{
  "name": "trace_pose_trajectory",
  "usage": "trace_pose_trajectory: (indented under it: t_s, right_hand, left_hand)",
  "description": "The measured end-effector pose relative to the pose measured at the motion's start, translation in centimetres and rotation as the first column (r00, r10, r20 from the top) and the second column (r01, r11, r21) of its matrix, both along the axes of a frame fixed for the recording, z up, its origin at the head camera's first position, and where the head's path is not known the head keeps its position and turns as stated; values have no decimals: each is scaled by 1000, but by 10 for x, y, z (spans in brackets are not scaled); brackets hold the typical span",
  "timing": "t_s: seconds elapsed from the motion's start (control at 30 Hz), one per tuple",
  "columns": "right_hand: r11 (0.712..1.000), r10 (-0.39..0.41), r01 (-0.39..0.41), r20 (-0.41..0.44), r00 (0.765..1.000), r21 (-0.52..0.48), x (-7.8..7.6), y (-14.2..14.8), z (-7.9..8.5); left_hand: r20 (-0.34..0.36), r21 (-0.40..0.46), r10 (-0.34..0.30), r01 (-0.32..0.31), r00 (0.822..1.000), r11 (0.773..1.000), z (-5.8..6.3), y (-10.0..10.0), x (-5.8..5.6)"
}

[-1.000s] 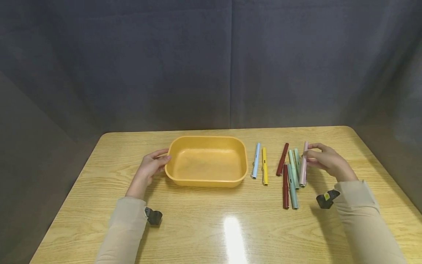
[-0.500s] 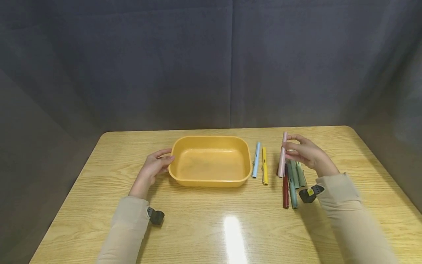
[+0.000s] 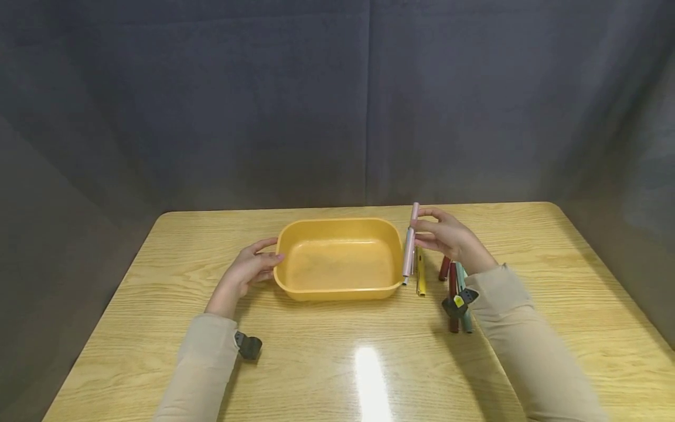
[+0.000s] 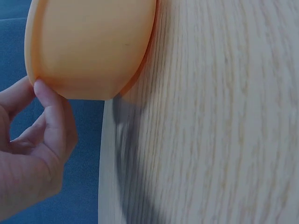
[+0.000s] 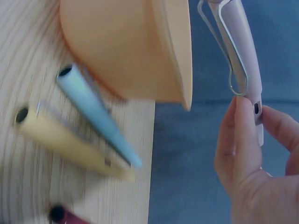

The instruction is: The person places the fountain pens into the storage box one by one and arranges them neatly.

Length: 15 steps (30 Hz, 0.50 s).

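My left hand (image 3: pixel 246 271) pinches the left rim of a yellow plastic bin (image 3: pixel 340 266), thumb inside; the left wrist view also has the thumb at the bin's rim (image 4: pixel 30 56). Between thumb and fingers, my right hand (image 3: pixel 448 237) holds a pink pen (image 3: pixel 409 252) raised just off the bin's right side. In the right wrist view the pen's wire clip shows, and a gap separates it from the bin. Below it on the table lie a light blue pen (image 5: pixel 96 109), mostly hidden in the head view, and a yellow pen (image 3: pixel 420 275).
Right of the yellow pen are two dark red pens, the upper red pen (image 3: pixel 445 269) and the lower red pen (image 3: pixel 452 319), plus a teal pen (image 3: pixel 466 322). My right forearm covers others. A grey curtain (image 3: pixel 263 117) stands behind the wooden table (image 3: pixel 295 363).
My right hand has lifted the pink pen from the right-hand group and carried it left, to the bin's right side. The bin has slid slightly right with my left hand.
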State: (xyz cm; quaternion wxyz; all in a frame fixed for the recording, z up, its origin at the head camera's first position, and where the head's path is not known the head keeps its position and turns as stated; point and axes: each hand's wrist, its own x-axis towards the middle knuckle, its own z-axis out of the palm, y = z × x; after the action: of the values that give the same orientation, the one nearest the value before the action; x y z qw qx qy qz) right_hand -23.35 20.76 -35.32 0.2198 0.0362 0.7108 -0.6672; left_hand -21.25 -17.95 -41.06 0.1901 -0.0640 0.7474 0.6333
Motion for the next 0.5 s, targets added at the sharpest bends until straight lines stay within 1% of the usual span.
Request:
trace_pose_trajectory:
  t_s: [0.1, 0.17, 0.3, 0.5]
  right_hand:
    - [1000, 5, -5, 16, 1000, -12, -2, -12, -1]
    - [1000, 4, -4, 24, 1000, -6, -3, -20, -2]
    - [1000, -10, 10, 28, 1000, 3, -6, -36, -9]
    - [999, -24, 25, 26, 999, -23, -7, -60, -19]
  left_hand:
    - [-7, -18, -13, 13, 1000, 1000, 0, 1, -1]
    - [-13, -32, -7, 7, 1000, 999, 0, 1, -2]
    - [-35, -53, -6, 4, 999, 999, -1, 4, -3]
    - [-52, -64, -8, 4, 999, 998, -1, 9, -5]
